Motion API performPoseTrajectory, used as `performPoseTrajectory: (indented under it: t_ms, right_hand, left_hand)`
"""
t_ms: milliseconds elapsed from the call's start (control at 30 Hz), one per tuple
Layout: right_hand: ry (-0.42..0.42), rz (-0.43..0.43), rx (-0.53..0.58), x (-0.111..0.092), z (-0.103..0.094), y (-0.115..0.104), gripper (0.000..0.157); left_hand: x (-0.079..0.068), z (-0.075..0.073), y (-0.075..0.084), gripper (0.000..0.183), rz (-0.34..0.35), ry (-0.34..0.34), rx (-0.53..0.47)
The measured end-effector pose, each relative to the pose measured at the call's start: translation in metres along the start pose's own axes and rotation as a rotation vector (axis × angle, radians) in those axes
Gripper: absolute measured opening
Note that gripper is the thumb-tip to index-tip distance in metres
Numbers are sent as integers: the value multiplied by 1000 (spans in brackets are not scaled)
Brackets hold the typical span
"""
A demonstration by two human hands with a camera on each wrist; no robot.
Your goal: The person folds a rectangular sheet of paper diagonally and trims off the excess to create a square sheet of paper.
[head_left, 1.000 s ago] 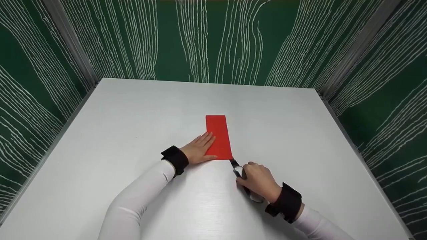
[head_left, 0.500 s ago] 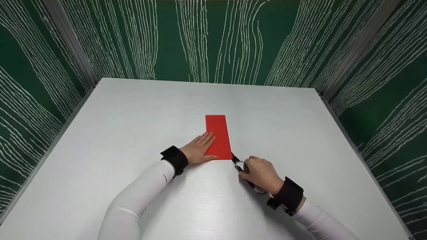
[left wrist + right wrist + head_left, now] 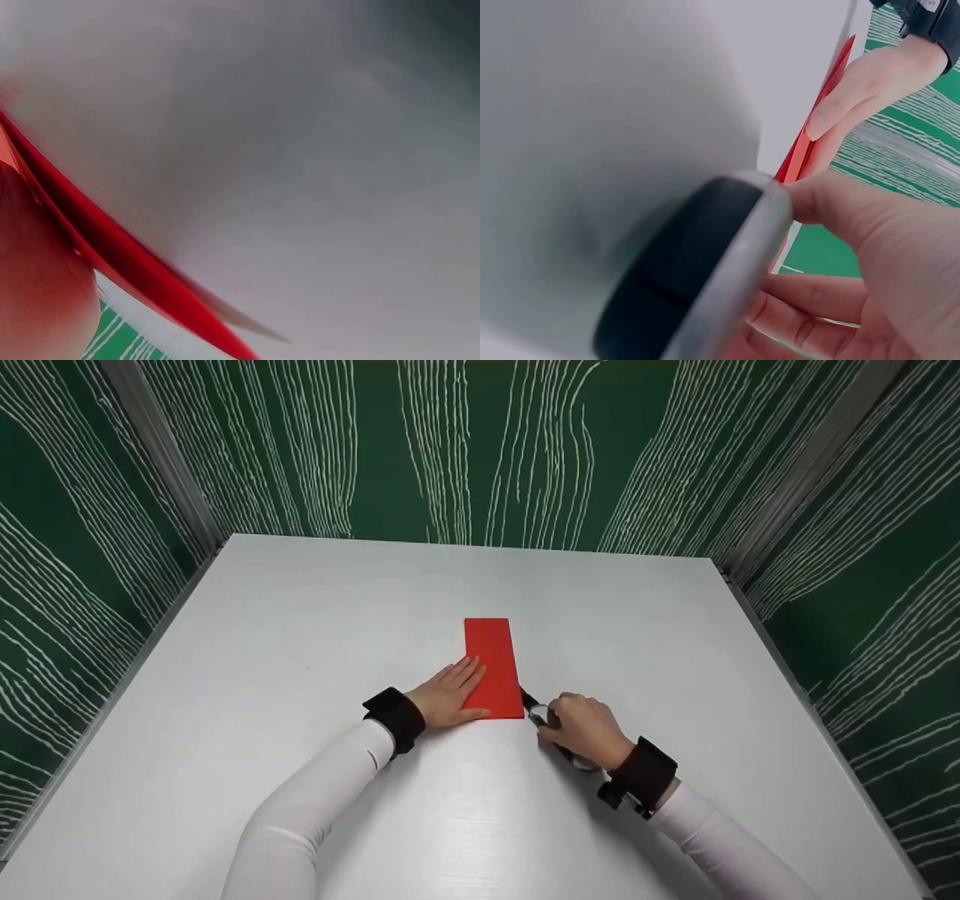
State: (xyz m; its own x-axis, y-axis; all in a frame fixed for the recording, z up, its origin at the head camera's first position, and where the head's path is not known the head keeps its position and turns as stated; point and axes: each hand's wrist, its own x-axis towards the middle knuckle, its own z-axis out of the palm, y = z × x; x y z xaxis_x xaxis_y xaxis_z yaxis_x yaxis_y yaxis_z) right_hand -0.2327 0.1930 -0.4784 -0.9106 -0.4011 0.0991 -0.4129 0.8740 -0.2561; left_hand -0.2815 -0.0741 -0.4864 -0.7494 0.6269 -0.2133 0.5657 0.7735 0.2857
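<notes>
A folded red paper point(image 3: 496, 671) lies lengthwise on the white table, its layers slightly parted at the edge in the left wrist view. My left hand point(image 3: 450, 695) rests flat across its left side, fingers straight, thumb near the bottom edge. On the other side, my right hand point(image 3: 590, 727) grips a black-and-silver tool that looks like a stapler point(image 3: 705, 262). Its dark front end meets the paper's right edge, a little above the lower right corner. Whether that end goes around the paper cannot be seen. Fingers and thumb hide much of the tool.
The white table point(image 3: 360, 592) surrounds the paper on all sides. Green walls point(image 3: 382, 457) with white wavy lines stand behind it and at both sides, with grey posts point(image 3: 810, 465) at the corners. A black band point(image 3: 645, 776) wraps each wrist.
My right hand has moved the stapler-like tool away from me, up along the paper's right edge from the lower right corner. The left hand and paper have stayed in place.
</notes>
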Motion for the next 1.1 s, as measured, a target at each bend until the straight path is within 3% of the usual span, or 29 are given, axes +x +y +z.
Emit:
performPoseTrajectory:
  t_ms: [267, 667, 1100]
  right_hand:
    - [-15, 16, -6, 14, -1, 5, 35]
    - [-14, 37, 2, 32, -1, 10, 30]
    - [-14, 37, 21, 38, -1, 12, 26]
  left_hand:
    - [3, 2, -2, 83, -5, -3, 2]
    - [4, 4, -3, 83, -5, 1, -12]
    - [5, 5, -5, 82, 11, 20, -35]
